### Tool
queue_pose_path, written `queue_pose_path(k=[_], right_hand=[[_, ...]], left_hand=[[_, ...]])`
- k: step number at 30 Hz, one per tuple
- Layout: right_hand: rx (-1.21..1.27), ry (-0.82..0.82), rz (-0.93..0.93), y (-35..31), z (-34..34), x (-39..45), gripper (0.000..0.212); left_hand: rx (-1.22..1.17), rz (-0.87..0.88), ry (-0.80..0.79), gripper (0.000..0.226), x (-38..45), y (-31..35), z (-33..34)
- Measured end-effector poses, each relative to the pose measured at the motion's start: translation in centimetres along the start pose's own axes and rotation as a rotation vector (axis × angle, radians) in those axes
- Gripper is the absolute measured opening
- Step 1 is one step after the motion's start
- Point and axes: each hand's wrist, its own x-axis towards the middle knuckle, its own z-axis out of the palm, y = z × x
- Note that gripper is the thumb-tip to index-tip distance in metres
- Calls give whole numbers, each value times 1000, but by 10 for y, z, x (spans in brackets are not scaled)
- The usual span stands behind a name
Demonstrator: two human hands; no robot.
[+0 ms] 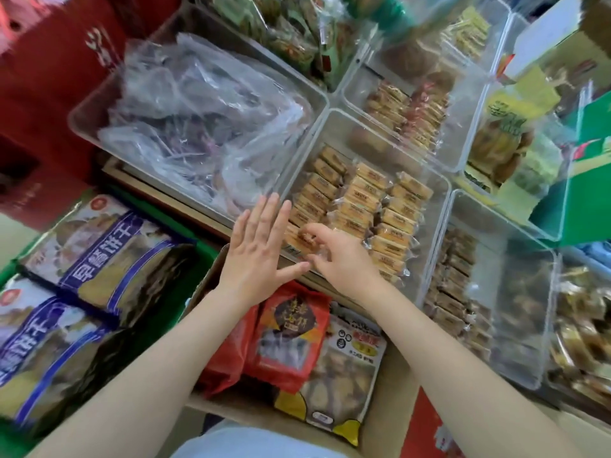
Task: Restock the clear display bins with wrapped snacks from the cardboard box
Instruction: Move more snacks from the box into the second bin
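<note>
Right now we reach both bare arms up from six o'clock toward the middle of the view. Our left hand [261, 249] is spread flat, fingers straight and together, thumb out toward three o'clock; it grips nothing and hovers at the near left corner of the middle clear bin [439, 206]. Our right hand [337, 256] sits just beside it at three o'clock, fingers curled, thumb and forefinger pinching a small wrapped snack [302, 239] at the bin's near edge. Inside that bin, rows of tan wrapped snacks [363, 200] stand packed side by side, running toward twelve o'clock.

At ten o'clock from the hands, a larger clear bin [82, 117] is filled with crumpled clear bags of purple pieces. At four o'clock another clear bin [529, 342] carries a column of darker brown wrapped pieces along its left wall. Directly below our wrists, at six o'clock, the cardboard box [390, 404] stands open with a red bag [291, 328] and a white-and-yellow bag [344, 368] inside. At eight o'clock lie big biscuit packs [99, 256] with blue bands on a green surface.
</note>
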Motion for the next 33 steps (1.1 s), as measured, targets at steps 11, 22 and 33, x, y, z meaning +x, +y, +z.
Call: queue_pose_path(k=[11,22,33], right_hand=[[188,-20,83,11,-2,0,33],[407,249,321,80,-33,-176,14],[445,637,271,163,-68,-386,13]], left_hand=[[12,5,-39,105,0,0,-2],[55,-78,-153,104,-2,18,-26],[-409,482,-229,67,-142,333,-9]])
